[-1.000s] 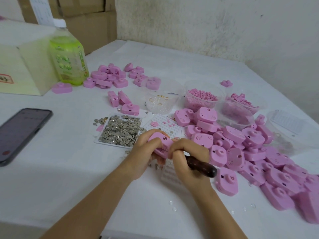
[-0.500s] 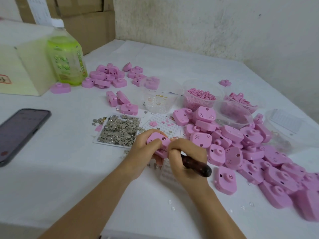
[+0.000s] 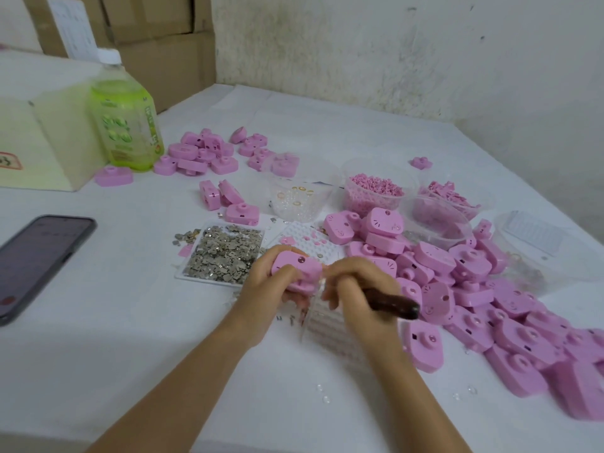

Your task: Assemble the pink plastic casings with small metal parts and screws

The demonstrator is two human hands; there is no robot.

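The person is working at the near middle of the desk point(image 3: 98, 354). The left hand point(image 3: 261, 289) is wrapping its grip around one pink casing point(image 3: 294, 266), holding it just above the surface. The right hand point(image 3: 356, 282) is closing its grip on a dark-handled screwdriver point(image 3: 392, 305), whose tip is pointing at nine o'clock into the casing's edge; the tip itself is hidden behind the fingers.

To my eye a screw is being driven. It should go best if the left hand is bracing the casing firmly, the shaft is staying in line with the screw hole, and the turning is coming from the fingers with light pressure, so the soft plastic is not stripping.

The tray of small metal parts point(image 3: 225, 253) is lying at ten o'clock from the hands, and the heap of casings point(image 3: 474, 289) is spreading away at three o'clock.

Against half a second ago, little is differing: both hands are keeping their place and their hold, while the handle's end seems to be sitting a shade higher and further out toward three o'clock. The right hand is blurring, which suggests turning.
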